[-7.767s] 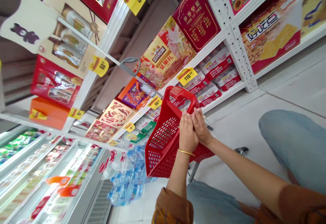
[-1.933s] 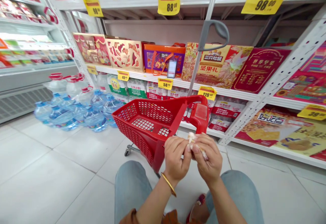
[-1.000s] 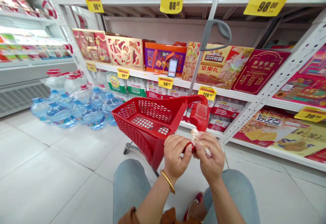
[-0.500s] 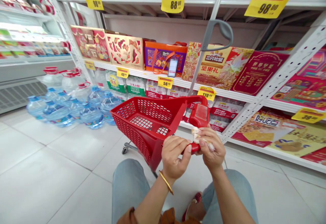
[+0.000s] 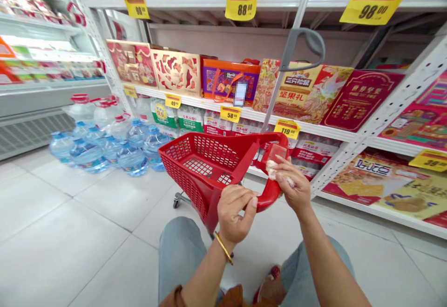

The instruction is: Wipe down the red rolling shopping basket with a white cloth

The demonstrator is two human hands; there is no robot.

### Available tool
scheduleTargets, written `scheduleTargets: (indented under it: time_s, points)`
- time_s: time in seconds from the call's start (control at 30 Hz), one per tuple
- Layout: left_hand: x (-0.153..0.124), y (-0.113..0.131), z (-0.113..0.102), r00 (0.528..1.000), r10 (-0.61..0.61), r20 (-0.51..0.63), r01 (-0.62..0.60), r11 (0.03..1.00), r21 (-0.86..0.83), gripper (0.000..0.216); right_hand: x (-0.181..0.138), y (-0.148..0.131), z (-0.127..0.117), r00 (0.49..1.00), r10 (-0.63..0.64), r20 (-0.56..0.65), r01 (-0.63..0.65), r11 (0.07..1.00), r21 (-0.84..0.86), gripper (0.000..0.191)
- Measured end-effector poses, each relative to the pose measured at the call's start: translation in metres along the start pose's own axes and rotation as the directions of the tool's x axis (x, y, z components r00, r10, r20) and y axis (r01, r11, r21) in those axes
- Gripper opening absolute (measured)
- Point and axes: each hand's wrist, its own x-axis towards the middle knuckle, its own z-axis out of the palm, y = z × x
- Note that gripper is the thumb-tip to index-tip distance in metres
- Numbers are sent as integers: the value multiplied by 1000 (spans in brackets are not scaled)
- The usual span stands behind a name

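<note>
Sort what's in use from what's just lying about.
In use: crumpled white tissue-like wad, in the right hand; red plastic shopping cart, its curved handle held by the left hand.

Just around: blue plastic water bottles; yellow paper price tags; purple-and-orange cardboard box.

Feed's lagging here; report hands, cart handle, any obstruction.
Left hand gripping red cart handle. Right hand holding crumpled white tissue or cloth against it. Grey-hooked pole beyond, apart from both hands.
</note>
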Motion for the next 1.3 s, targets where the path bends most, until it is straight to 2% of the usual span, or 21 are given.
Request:
scheduleTargets:
  time_s: [0.23, 0.43, 0.7, 1.03, 1.3]
  points:
    - [-1, -5, -14, 1000, -9, -7, 9, 1000, -15, 15, -7, -15, 12, 997, -7, -82, 5, 1000, -27, 13]
    - [-8, -6, -25, 998, -37, -54, 37, 999, 0, 18, -13, -34, 20, 995, -60, -78, 53, 994, -93, 14]
    - [-13, -10, -32, 997, -35, -69, 36, 999, 12, 19, -18, -53, 26, 992, -55, -118, 34, 984, -173, 10]
    - [-13, -16, -43, 979, -150, -140, 142, 988, -64, 28, -23, -76, 38, 989, -45, -139, 19, 983, -182, 9]
    - [-6, -25, -51, 964, -232, -131, 227, 972, -56, 35, -26, -84, 50, 985, -43, -166, 8, 978, -209, 9]
